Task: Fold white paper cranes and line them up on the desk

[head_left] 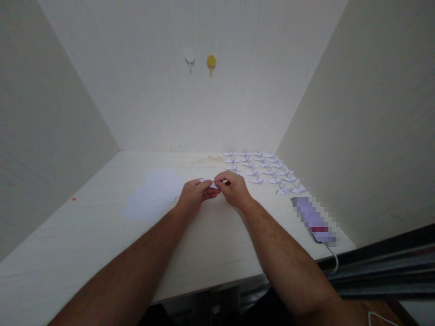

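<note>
A small piece of folded white paper (213,184) is held between my two hands, a little above the table. My left hand (195,194) grips its left part, with the thumb on top and the fingers beneath. My right hand (234,188) pinches the right end between thumb and forefinger. Fingers cover much of the paper, so its full shape is hidden. Beyond my right hand, several folded white paper cranes (253,165) stand in rows at the back right of the table.
The pale table (204,253) is enclosed by walls at the back and both sides. A phone (312,219) with a white cable (335,260) lies near the right edge. One white hook (189,58) and one yellow hook (211,62) are on the back wall. A red dot (74,199) marks the left side.
</note>
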Demonstrator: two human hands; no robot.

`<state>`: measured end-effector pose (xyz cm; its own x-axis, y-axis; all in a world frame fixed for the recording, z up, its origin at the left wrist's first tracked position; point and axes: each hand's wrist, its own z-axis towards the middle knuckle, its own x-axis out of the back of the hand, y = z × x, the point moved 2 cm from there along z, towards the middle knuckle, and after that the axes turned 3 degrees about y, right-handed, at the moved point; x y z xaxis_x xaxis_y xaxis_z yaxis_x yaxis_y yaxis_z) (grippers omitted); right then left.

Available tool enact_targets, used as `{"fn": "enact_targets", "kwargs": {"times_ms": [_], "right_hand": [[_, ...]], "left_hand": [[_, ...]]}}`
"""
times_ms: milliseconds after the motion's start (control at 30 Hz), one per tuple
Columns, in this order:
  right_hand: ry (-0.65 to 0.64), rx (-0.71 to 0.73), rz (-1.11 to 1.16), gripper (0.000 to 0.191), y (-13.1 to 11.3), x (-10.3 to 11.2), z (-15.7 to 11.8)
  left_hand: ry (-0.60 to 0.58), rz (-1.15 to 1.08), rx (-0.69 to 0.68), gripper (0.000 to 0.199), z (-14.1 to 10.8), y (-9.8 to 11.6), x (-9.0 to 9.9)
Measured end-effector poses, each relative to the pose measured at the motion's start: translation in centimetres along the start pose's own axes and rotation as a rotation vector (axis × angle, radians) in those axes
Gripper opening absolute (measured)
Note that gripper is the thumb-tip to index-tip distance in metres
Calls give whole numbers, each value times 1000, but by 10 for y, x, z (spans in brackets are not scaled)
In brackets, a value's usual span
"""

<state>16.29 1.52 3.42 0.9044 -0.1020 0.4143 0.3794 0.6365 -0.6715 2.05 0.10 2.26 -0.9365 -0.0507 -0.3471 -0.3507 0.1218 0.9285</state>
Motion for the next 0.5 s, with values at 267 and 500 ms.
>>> {"fn": "enact_targets", "kwargs": {"times_ms": [267, 500], "right_hand": [[79, -347, 317, 15, 10, -4, 4], [54, -550, 494, 20, 10, -4, 4]], "left_hand": [[-29, 45, -22, 20, -1, -1, -1], [6, 96, -89, 21, 2, -2, 2]]}}
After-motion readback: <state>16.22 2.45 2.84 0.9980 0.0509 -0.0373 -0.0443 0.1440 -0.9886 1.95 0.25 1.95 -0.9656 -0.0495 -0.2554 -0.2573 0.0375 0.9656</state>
